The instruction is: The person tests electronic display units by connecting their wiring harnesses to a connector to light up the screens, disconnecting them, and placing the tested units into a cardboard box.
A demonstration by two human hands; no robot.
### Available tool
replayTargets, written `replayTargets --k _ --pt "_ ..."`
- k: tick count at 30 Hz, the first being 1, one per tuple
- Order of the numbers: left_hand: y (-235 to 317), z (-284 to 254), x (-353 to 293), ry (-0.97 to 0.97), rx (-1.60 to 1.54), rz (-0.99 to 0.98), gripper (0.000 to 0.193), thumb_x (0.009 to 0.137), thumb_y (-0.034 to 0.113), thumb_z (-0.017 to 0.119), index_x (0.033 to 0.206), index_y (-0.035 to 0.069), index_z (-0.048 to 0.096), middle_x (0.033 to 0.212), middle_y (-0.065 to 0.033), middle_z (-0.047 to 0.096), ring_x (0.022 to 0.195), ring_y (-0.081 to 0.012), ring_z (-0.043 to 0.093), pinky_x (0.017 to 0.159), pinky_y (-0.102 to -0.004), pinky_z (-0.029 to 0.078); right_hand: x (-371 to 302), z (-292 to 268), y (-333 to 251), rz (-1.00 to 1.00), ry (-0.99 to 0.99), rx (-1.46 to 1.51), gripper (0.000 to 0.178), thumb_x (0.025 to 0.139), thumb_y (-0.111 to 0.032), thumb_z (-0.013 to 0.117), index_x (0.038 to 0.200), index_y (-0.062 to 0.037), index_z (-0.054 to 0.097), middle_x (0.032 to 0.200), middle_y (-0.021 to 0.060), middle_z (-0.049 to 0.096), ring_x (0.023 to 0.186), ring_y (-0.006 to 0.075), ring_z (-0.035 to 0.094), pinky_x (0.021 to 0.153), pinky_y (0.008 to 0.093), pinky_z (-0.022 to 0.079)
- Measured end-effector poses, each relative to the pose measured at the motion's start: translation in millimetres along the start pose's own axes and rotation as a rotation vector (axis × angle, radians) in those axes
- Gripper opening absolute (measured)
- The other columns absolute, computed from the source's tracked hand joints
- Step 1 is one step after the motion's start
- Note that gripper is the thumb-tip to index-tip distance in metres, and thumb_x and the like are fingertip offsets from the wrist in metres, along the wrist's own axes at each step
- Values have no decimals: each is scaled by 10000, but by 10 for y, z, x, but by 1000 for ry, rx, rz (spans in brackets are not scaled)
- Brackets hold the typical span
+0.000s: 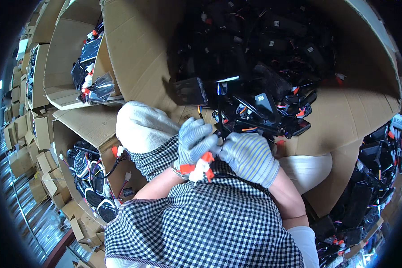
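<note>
I take clock directions from the centre of my head view.

1. Large carton (136, 56): stands open at 12 o'clock. Its interior is mostly in shadow and carries a heap of black devices (265, 107) with coloured leads, the nearest of them lying from 12 to 2 o'clock.
2. Apron (210, 219): black-and-white check, fills 6 o'clock.
3. Side carton (67, 49): open at 10 o'clock; black parts, red and white plugs and a clear bag (103, 87) show in it.
4. Lower carton (107, 154): open at 8 o'clock; contains black parts with white rims and loose cables.
5. Second heap (357, 192): black devices and leads at 4 o'clock, beyond the right arm.
6. Left hand (194, 140): striped glove, close to centre, fingers bent inward.
7. Right hand (250, 156): striped glove, at 4 o'clock, knuckles up, fingers curled toward the left hand. The fingertips of the two meet or nearly meet.
8. Connectors (201, 169): a red and white cluster at 6 o'clock, just beside the left wrist.
9. Cable (219, 123): dark, runs from the near devices down to the gap between the hands. The gloves conceal its end; I cannot tell whether either hand grips it.
</note>
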State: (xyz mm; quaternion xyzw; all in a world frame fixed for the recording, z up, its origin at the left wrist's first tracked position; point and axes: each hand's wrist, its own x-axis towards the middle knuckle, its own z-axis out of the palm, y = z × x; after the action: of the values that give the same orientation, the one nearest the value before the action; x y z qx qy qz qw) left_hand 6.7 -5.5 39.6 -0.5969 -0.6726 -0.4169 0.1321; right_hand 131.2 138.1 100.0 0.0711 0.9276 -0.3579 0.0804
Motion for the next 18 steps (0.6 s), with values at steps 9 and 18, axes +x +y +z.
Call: replayTargets --k 9,18 --pt "8 125 161 -777 -595 52 376 704 258 615 1038 85 602 776 -72 530 714 -257 531 693 -388 412 -637 314 190 321 -57 1242 388 894 -380 535 778 -19 617 742 32 595 707 109 548 683 266 440" --pt "56 102 -76 -644 -916 -609 250 844 193 555 1029 26 569 955 -140 587 870 -281 584 760 -362 467 -919 74 144 622 221 1149 408 911 -390 507 864 -8 643 593 4 527 518 43 448 485 198 345"
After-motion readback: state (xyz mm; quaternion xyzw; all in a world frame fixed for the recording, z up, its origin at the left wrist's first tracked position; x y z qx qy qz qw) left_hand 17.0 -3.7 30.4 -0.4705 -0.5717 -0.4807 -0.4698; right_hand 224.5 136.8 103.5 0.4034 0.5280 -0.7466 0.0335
